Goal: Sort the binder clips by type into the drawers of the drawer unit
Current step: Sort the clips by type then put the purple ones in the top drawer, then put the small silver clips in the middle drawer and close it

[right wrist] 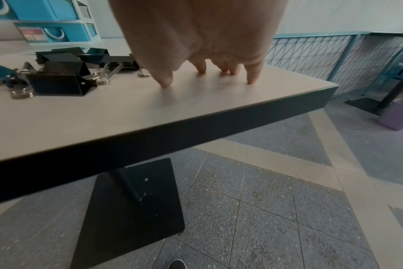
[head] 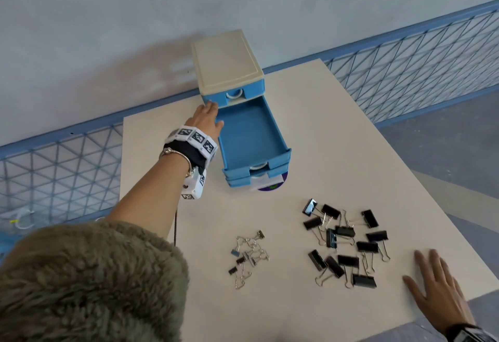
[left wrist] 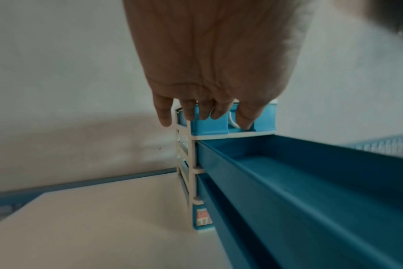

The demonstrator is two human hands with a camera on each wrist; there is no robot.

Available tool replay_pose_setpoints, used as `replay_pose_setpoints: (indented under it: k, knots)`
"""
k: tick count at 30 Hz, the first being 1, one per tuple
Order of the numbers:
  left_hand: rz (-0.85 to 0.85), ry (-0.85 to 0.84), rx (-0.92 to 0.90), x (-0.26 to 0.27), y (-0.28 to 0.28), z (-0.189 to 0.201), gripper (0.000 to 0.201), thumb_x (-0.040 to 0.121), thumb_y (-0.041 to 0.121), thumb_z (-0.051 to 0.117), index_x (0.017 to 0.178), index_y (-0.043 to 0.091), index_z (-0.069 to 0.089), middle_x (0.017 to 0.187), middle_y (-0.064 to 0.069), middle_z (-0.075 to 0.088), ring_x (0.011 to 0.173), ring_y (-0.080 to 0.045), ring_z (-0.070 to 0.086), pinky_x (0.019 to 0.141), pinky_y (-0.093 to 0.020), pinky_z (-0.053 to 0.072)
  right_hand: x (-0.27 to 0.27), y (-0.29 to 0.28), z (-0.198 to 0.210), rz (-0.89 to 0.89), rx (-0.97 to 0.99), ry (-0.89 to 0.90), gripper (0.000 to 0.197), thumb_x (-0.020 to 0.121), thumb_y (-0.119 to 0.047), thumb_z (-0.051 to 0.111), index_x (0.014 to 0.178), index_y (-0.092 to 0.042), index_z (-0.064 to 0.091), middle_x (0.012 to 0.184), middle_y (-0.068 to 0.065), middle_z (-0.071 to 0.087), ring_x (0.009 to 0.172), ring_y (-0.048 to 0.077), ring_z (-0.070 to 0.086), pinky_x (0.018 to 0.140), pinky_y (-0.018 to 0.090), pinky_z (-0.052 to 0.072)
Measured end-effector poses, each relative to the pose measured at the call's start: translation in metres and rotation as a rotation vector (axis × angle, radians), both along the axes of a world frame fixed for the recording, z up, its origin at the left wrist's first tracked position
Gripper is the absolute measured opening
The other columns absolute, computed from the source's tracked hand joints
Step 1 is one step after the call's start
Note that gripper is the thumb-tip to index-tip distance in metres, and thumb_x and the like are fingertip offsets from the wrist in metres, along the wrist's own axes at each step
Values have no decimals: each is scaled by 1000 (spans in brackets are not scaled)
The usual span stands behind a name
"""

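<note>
The drawer unit (head: 228, 63) has a cream top and blue drawers and stands at the table's far edge. Its second drawer (head: 251, 131) is pulled far out and holds nothing; the drawers below stick out a little. My left hand (head: 209, 110) reaches to the unit's front left corner. Its straight fingers (left wrist: 189, 112) touch the face of the closed top drawer (left wrist: 209, 125). Several large black binder clips (head: 345, 241) lie in a loose pile at the near right, and several small clips (head: 248, 255) lie left of them. My right hand (head: 437, 287) rests flat on the table, right of the black clips (right wrist: 58, 80).
The cream table (head: 324, 139) ends close to my right hand, with its dark edge (right wrist: 196, 127) and floor below. A blue mesh fence (head: 418, 58) runs behind and beside the table. A purple sticker (head: 272, 186) shows under the lowest drawer front.
</note>
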State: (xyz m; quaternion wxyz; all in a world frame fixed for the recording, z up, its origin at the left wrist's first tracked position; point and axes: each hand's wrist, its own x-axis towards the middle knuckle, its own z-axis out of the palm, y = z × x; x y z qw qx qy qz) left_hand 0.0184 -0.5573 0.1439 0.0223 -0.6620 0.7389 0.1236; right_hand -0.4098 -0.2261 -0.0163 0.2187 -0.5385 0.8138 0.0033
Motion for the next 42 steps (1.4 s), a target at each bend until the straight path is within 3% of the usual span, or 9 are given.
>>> replay_pose_setpoints:
  k: [5, 9, 14, 17, 20, 25, 34, 39, 42]
  knots:
    - [40, 308, -253, -3, 46, 13, 43, 92, 7, 44, 134, 0, 38, 143, -18, 40, 129, -31, 42, 109, -37, 33, -2, 1, -3, 11, -31, 19, 62, 89, -34, 51, 141, -8, 27, 152, 21, 15, 139, 38, 16, 111, 56, 20]
    - [100, 465, -352, 5, 117, -11, 33, 85, 0, 48, 118, 2, 54, 123, -20, 56, 104, -34, 59, 91, -39, 47, -1, 1, -6, 40, -46, 15, 72, 81, -51, 29, 139, -8, 27, 151, 24, 16, 139, 39, 17, 110, 56, 18]
    - [232, 406, -22, 6, 220, -69, 39, 87, 11, 56, 125, 11, 48, 128, -12, 50, 102, -25, 58, 86, -29, 46, -2, -4, -9, 63, -39, 12, 82, 76, -61, 16, 138, -8, 26, 151, 25, 17, 138, 41, 17, 108, 60, 18]
    - [307, 319, 259, -1, 269, -105, 60, 85, 25, 62, 136, 16, 33, 141, -11, 34, 122, -26, 47, 101, -36, 43, -2, -6, -12, 90, -57, -6, 83, 77, -62, 15, 140, -9, 22, 152, 23, 14, 139, 39, 15, 109, 60, 15]
    - [388, 232, 367, -13, 299, -127, 71, 82, 36, 63, 140, 21, 25, 144, -9, 26, 130, -26, 34, 98, -39, 42, -1, -7, -13, 93, -71, -19, 84, 77, -63, 13, 141, -9, 20, 153, 22, 11, 140, 38, 12, 110, 59, 13]
    - [447, 194, 269, -42, 310, -135, 57, 84, 35, 61, 133, 22, 36, 135, -7, 34, 123, -25, 36, 80, -40, 49, 0, -6, -14, 93, -80, -37, 86, 77, -64, 12, 142, -8, 20, 153, 21, 9, 141, 36, 11, 111, 59, 12]
    - [568, 315, 208, -74, 296, -136, 41, 84, 9, 59, 122, 15, 44, 121, -12, 46, 109, -28, 49, 78, -39, 46, -16, -8, -11, 187, -91, -54, 99, 74, -77, -2, 138, -7, 29, 150, 26, 20, 137, 41, 19, 108, 60, 17]
    - [649, 464, 178, -74, 294, -134, 38, 80, 2, 61, 113, 13, 47, 112, -12, 52, 94, -27, 57, 74, -30, 42, -14, -21, 8, 152, -211, -74, 84, 80, -69, 13, 129, -5, 38, 141, 30, 31, 128, 47, 31, 104, 62, 25]
    - [617, 464, 152, -75, 296, -135, 37, 79, -3, 56, 112, 12, 48, 111, -11, 52, 96, -29, 57, 81, -37, 47, 5, -39, 21, 252, -276, -102, 69, 81, -56, 25, 127, -7, 39, 137, 30, 36, 121, 47, 40, 98, 62, 32]
